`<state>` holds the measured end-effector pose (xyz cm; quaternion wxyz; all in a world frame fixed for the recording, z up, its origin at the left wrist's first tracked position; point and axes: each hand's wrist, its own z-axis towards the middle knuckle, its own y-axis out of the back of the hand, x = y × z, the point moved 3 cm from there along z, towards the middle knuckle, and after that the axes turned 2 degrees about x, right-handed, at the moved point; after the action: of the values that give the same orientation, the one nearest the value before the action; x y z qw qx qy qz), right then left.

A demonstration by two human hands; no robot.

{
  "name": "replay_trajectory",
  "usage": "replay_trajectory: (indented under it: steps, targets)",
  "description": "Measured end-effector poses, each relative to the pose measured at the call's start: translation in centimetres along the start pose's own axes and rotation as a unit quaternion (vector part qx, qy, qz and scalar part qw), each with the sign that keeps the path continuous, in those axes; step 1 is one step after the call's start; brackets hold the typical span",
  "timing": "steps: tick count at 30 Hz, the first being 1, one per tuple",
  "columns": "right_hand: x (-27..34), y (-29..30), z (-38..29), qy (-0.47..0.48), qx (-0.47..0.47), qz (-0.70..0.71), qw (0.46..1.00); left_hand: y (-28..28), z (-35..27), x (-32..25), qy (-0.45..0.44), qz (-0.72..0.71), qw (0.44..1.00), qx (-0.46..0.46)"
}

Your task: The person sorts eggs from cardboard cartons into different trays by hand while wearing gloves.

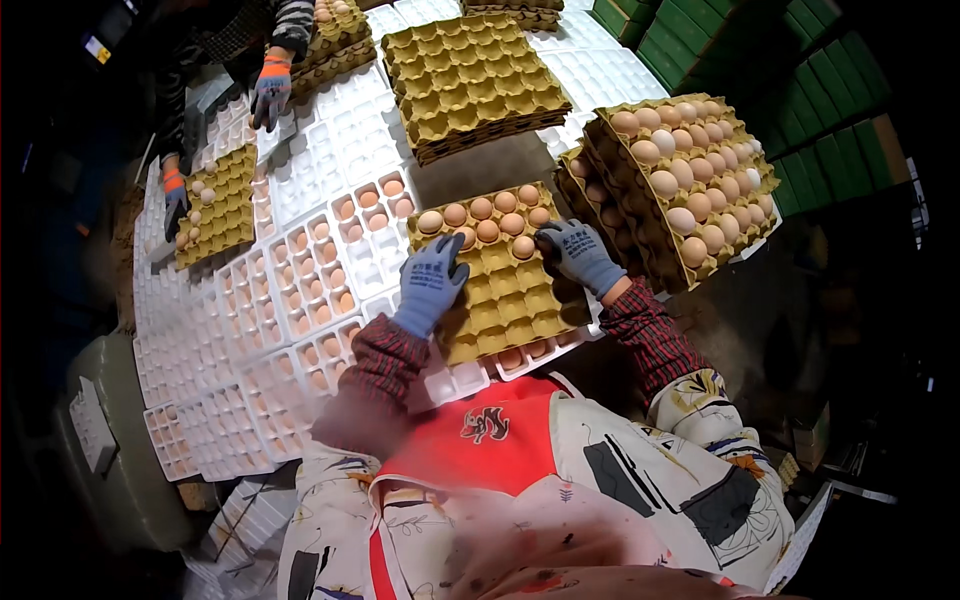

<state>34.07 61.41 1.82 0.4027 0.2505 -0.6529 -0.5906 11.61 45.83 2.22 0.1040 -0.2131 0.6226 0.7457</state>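
In front of me a yellow-brown pulp egg tray [499, 296] holds brown eggs [505, 201] in its far rows; its nearer cups are bare. My left hand [431, 281], in a grey-blue glove with dark fingertips, is over the tray's left side. Its fingers are beside a partly covered egg [466, 238] in the second row. At the right edge, the curled fingers of my right hand [581, 255], gloved alike, are close to an egg [539, 217] and a lone third-row egg [523, 247]. Whether either hand grips anything is unclear. Beneath the tray, white plastic trays [457, 379] show some eggs.
Stacked pulp trays full of eggs [686, 180] stand at right, with a stack of bare pulp trays [472, 82] beyond. White trays of eggs [311, 270] spread leftward. Another person's gloved hands [271, 90] work at far left near a pulp tray [225, 214]. Green cartons [705, 45] are piled behind.
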Motion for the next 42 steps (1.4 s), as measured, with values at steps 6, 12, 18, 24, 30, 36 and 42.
replay_trajectory:
  steps: [6, 12, 18, 24, 30, 36, 42]
  targets:
    - [-2.1, -1.0, -1.3, -0.070, -0.170, 0.453, 0.872, -3.1, 4.9, 0.3, 0.062, 0.054, 0.992, 0.091]
    - [-0.5, -0.4, 1.0, -0.079, -0.027, 0.517, 0.852, -2.4, 5.6, 1.2, 0.120, -0.388, 0.914, 0.007]
    - [2.0, -1.1, 2.0, 0.059, 0.002, 0.039, 0.997, -5.1, 7.2, -3.4, 0.000, 0.125, 0.986, 0.113]
    - [-0.1, 2.3, 1.5, -0.108, -0.012, 0.680, 0.725, 1.1, 5.0, 3.9, 0.164, -0.609, 0.776, -0.018]
    - [4.1, -0.3, 6.4, 0.002, -0.005, -0.106, 0.994, 1.0, 7.9, 3.6, 0.080, 0.149, 0.982, 0.084]
    - [3.9, -2.9, 8.3, 0.055, -0.042, -0.225, 0.972, 3.4, 4.9, 6.7, 0.092, 0.025, 0.995, 0.019]
    - [5.0, 2.2, 2.6, 0.022, -0.105, 0.291, 0.950, 10.7, -11.9, 9.0, 0.314, -0.445, 0.833, -0.093]
